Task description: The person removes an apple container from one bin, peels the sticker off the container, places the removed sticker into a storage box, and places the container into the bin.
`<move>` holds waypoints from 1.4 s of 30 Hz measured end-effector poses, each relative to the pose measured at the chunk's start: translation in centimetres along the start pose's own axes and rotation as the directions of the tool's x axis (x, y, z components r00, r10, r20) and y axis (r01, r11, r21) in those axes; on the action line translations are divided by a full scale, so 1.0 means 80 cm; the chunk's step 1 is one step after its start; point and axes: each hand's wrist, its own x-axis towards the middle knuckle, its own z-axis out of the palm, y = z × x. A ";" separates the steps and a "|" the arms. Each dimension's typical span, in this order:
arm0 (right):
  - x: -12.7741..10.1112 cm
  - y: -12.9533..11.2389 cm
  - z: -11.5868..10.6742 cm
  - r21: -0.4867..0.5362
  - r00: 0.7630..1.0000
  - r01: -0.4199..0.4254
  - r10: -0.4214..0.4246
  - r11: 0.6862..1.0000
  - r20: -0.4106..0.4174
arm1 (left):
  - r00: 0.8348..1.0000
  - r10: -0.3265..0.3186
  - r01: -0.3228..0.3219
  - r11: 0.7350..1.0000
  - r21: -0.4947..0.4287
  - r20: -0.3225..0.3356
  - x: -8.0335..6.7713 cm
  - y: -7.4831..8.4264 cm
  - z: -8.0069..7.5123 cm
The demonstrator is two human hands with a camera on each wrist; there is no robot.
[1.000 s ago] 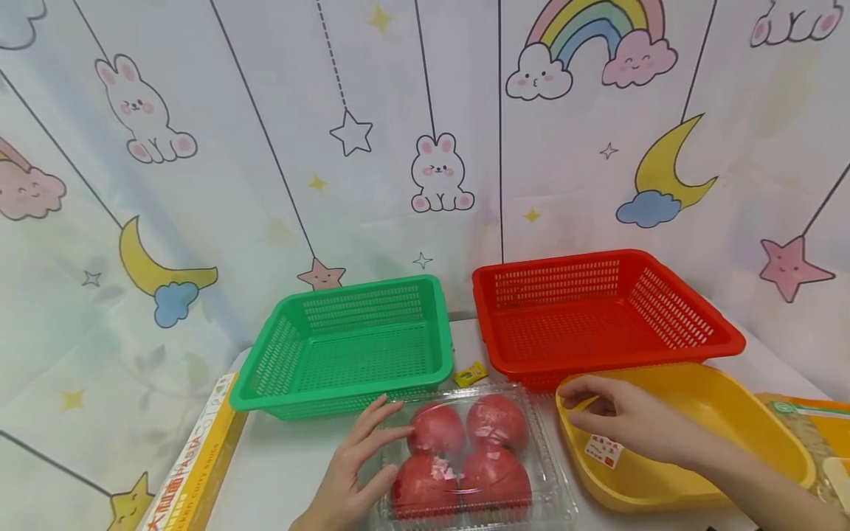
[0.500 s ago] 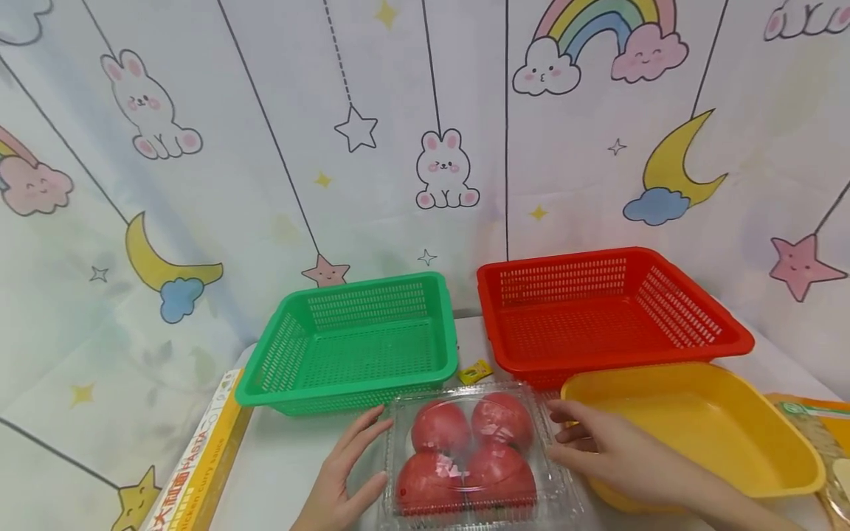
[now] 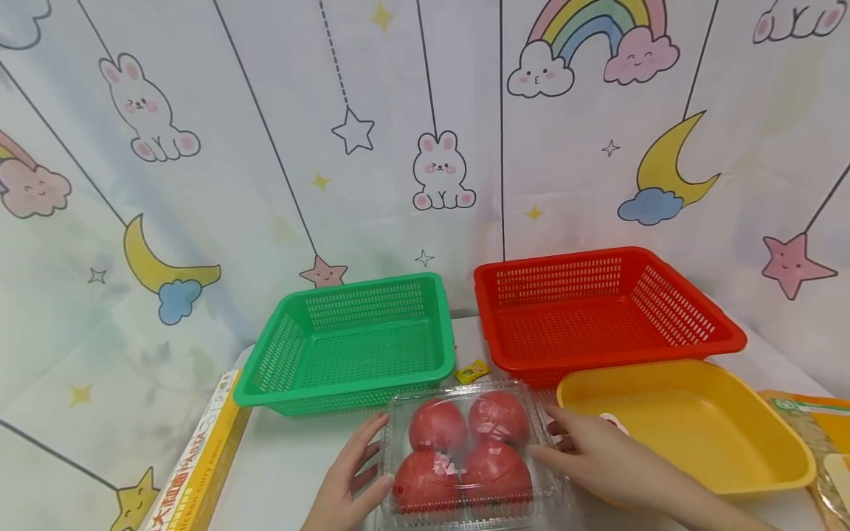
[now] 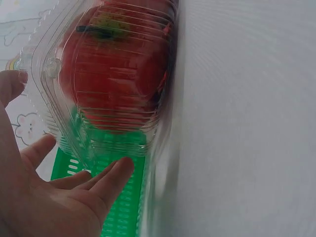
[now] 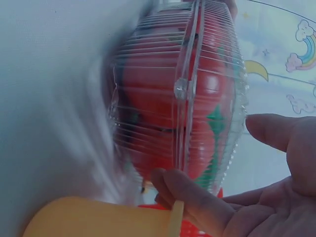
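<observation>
A clear plastic clamshell box (image 3: 458, 391) stands on the white table between my two hands. Inside are several red round fruits (image 3: 438, 426), seen through the ribbed walls. My left hand (image 3: 350, 476) is at the box's left side, fingers extended and thumb apart; in the left wrist view its fingertips (image 4: 123, 167) come close to the lower corner. On the opposite side, my right hand (image 3: 594, 459) has its fingertips (image 5: 170, 180) at the box's seam, while the thumb (image 5: 264, 129) lies near the lid. The right hand overlaps the yellow basin's edge.
Behind the box stand a green basket (image 3: 352, 402) and a red basket (image 3: 611, 361). The yellow basin (image 3: 724, 428) is close on the right. A small yellow packet (image 3: 472, 371) lies between the baskets. A pasta box (image 3: 199, 457) lies left, an orange-printed bag (image 3: 813, 428) far right.
My right hand has moved left from over the yellow basin to the box's right side. My left hand has drawn back from over the lid to the left side. The box stays put.
</observation>
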 end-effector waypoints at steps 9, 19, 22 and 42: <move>0.003 -0.004 0.002 0.001 0.999 -0.035 0.035 0.999 -0.001 | 0.995 -0.079 0.087 0.985 -0.146 0.066 -0.001 -0.001 0.002; 0.000 0.006 0.010 0.125 0.996 0.065 -0.057 0.990 -0.064 | 0.999 -0.018 0.027 0.956 -0.294 0.035 -0.004 -0.016 0.000; 0.001 0.011 0.015 0.204 0.996 0.084 -0.073 0.975 -0.060 | 1.000 0.000 0.009 0.953 -0.302 0.031 -0.004 -0.020 -0.001; -0.004 0.016 0.048 0.709 0.977 -0.102 -0.064 0.698 0.204 | 0.988 0.095 -0.034 0.904 -0.426 0.124 -0.001 -0.029 -0.012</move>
